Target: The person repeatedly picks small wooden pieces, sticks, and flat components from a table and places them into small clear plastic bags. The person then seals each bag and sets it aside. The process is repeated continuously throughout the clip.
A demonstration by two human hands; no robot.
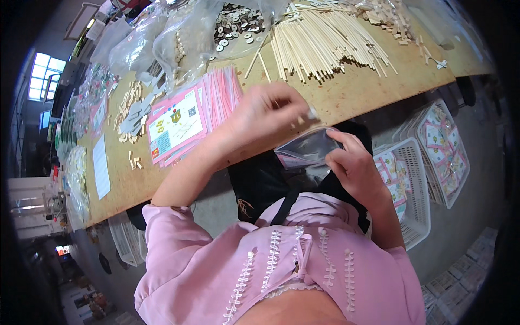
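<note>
- At the centre of the frame, the left hand [271, 108] has its fingers curled together over small pale pieces [312, 114]; blur hides how firmly they are pinched, so a loose one could slip out at the fingertips.
- Just below and right of it, the clear bag [306, 149] gapes beyond the table [374, 92] edge, its rim pinched between the right hand's [352, 162] thumb and fingers.
- With that grip on the right side only, the bag's far lip could sag and narrow the mouth, and pieces might catch on the film.
- Anything missing the opening could drop to the floor [455, 227], since no tabletop lies under the bag.
- Left of centre, the pink packets [222, 89] lie close to the left forearm; a careless sweep could make them slide.
- Upper centre, loose wooden sticks [325, 43] could roll if bumped.
</note>
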